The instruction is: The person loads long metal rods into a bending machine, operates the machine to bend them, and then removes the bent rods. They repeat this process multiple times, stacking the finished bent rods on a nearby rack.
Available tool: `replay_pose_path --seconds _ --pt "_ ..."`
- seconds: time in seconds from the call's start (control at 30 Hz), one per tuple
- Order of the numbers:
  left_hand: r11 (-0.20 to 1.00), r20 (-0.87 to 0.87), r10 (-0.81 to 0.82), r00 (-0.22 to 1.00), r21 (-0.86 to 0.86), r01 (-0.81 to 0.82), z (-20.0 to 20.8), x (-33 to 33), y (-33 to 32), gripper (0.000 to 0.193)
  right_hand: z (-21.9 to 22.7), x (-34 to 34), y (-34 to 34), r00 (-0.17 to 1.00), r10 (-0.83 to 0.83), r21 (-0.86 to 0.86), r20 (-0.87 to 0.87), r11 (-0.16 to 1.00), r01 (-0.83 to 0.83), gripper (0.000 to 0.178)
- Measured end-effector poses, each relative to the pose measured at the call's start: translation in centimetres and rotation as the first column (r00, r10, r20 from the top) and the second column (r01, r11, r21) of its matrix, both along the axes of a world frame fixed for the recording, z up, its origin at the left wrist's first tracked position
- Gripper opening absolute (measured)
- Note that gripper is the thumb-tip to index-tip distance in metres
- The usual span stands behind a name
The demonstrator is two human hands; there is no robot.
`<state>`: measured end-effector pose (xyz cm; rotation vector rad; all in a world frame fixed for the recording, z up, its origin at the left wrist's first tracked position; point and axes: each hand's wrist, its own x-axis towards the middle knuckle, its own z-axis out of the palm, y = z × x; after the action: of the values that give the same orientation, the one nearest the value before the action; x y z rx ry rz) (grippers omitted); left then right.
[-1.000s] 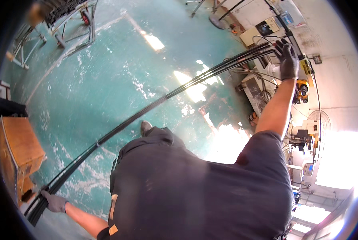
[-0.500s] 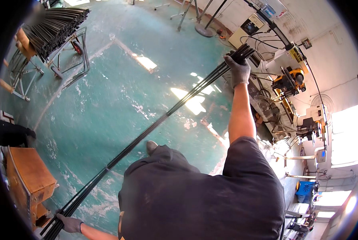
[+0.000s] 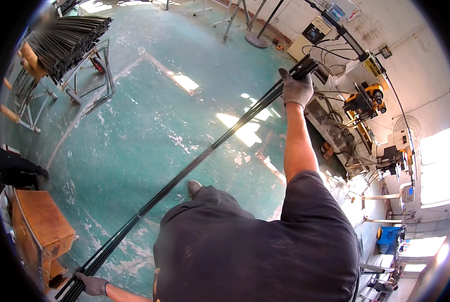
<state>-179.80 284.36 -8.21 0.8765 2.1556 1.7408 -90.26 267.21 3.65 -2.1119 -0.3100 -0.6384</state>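
A bundle of long, thin black rods slants across the view in front of my body, from lower left to upper right. My left hand, in a grey glove, is closed round its lower-left end. Near the upper-right end my right hand, gloved too, grips the bundle with the arm stretched out. The rod ends stick out a little past both hands. Whether the rods are solid or hollow cannot be told.
A wheeled rack at the far left carries a big stack of black rods. Below it stand a brown wooden cabinet and a person's dark-clothed leg. Machines with yellow-black heads line the right wall. A stand's round base is far ahead.
The surroundings have shifted slightly in view, the wooden cabinet a little down and right. Both hands keep hold of the rods; the right hand's thumb now shows more at the bundle's upper side.
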Motion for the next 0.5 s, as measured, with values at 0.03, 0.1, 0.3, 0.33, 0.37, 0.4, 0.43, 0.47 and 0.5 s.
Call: replay_pose_path --seconds 0.03,0.1,0.3,0.33,0.37,0.4,0.43,0.47,0.5 --pt "1.0 -0.024 0.01 1.0 -0.011 -0.011 -1.2 -2.2 0.0 0.031 0.6 -0.7 0.5 1.0 0.014 0.03 -0.009 0.999 -0.014 0.052" --pt "1.0 -0.038 0.005 0.999 -0.013 -0.006 -1.5 -2.3 0.5 0.029 0.9 -1.2 0.5 1.0 0.009 0.042 -0.012 0.999 -0.009 0.054" --pt "0.999 -0.03 0.034 0.999 -0.009 -0.035 3.3 5.0 -0.4 0.029 0.0 -0.8 1.4 0.998 -0.057 0.109 0.028 0.993 0.054 0.047" --pt "0.999 -0.031 0.037 0.999 -0.019 -0.037 3.4 5.1 -0.5 0.029 -0.4 -0.2 1.4 1.0 -0.015 0.161 0.002 0.987 0.015 0.044" --pt "0.999 -0.033 0.039 0.999 -0.029 -0.04 3.5 5.2 -0.5 0.029 -1.0 0.7 1.1 0.999 0.028 0.213 -0.022 0.977 -0.022 0.041" --pt "0.999 -0.032 0.031 0.999 -0.023 -0.031 3.4 4.8 -0.6 0.029 -1.2 1.1 1.1 0.996 0.075 0.266 -0.044 0.962 -0.06 0.037" --pt "1.0 -0.031 0.022 0.999 -0.017 -0.023 3.0 4.2 -0.7 0.029 -1.4 1.3 1.0 0.992 0.115 0.313 -0.056 0.945 -0.092 0.035" --pt "1.0 -0.031 0.013 0.999 -0.011 -0.013 2.9 3.9 -0.8 0.029 -1.6 1.6 0.9 0.986 0.156 0.36 -0.066 0.925 -0.122 0.033" --pt "1.0 -0.035 0.014 0.999 -0.012 -0.015 2.9 3.9 -0.9 0.029 -1.6 1.5 0.8 0.978 0.196 0.404 -0.075 0.903 -0.15 0.031"
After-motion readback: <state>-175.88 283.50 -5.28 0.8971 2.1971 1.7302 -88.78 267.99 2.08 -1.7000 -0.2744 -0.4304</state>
